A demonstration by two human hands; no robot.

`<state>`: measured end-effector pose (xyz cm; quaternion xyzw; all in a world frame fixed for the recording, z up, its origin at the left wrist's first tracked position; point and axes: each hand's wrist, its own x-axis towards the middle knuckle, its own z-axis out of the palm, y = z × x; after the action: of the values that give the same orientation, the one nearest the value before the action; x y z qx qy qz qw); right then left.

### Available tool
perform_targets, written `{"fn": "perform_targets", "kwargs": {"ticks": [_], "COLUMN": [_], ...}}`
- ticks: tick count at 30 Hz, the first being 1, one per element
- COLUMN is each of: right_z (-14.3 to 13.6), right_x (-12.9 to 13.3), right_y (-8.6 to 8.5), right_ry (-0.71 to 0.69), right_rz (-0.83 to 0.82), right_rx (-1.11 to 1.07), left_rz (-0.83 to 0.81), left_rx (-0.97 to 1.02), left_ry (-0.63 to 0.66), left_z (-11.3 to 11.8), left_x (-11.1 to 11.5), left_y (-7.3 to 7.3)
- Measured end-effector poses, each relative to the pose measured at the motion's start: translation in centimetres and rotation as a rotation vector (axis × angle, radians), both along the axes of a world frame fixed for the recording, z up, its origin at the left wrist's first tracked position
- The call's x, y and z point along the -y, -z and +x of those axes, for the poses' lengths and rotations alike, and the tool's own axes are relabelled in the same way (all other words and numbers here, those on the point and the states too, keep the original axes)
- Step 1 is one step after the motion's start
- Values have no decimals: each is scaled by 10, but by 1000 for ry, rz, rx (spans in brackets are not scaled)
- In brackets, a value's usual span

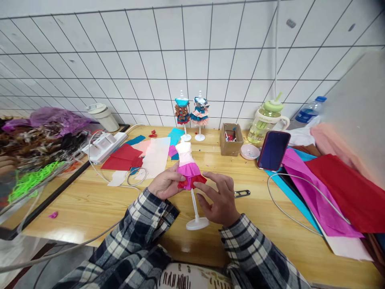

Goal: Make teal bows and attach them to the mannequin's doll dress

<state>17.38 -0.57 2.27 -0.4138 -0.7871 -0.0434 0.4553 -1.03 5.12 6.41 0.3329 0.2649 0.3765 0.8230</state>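
Note:
A small white dress form on a round stand [197, 223] leans slightly in front of me, wearing a pale top and a skirt of magenta paper [189, 170] with a red ruffle [199, 179] at its hem. My left hand [166, 182] is closed on the left side of the skirt, thumb in front. On the other side, my right hand [221, 197] has its fingers apart, the fingertips touching or very near the red ruffle. Behind, two more dress forms stand by the wall, one in blue and brown [182, 113], one in blue and peach [200, 114].
Red paper [122, 157], white paper [155, 156] and a power strip [106, 147] lie left. Rightward are a cardboard box [231, 145], small bowl [250, 152], phone [274, 151], green-lidded jug [264, 122], cable and coloured sheets [319, 196]. Another person's hand [7, 164] shows far left.

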Motion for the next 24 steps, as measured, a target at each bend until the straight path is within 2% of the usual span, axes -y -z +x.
{"fn": "perform_targets", "kwargs": {"ticks": [6, 8, 11, 13, 17, 21, 24], "right_z": [-4, -2, 0, 0, -2, -6, -5], "right_x": [1, 2, 1, -1, -1, 2, 0], "right_y": [-4, -5, -9, -13, -23, -28, -28], "right_ry": [-50, -58, 18, 64, 64, 86, 107], "right_rz": [22, 56, 46, 18, -29, -115, -194], "right_rx": [75, 11, -90, -76, -5, 0, -120], "left_rz": [-74, -113, -143, -103, -9, 35, 47], "left_rx": [114, 123, 27, -50, -127, -39, 14], "left_ry": [-44, -77, -122, -178, -244, -377, -469], "left_z": [-1, 1, 4, 5, 7, 10, 12], "left_x": [-1, -2, -3, -2, 0, 0, 1], "left_y": [0, -1, -3, -4, -6, -7, -8]}}
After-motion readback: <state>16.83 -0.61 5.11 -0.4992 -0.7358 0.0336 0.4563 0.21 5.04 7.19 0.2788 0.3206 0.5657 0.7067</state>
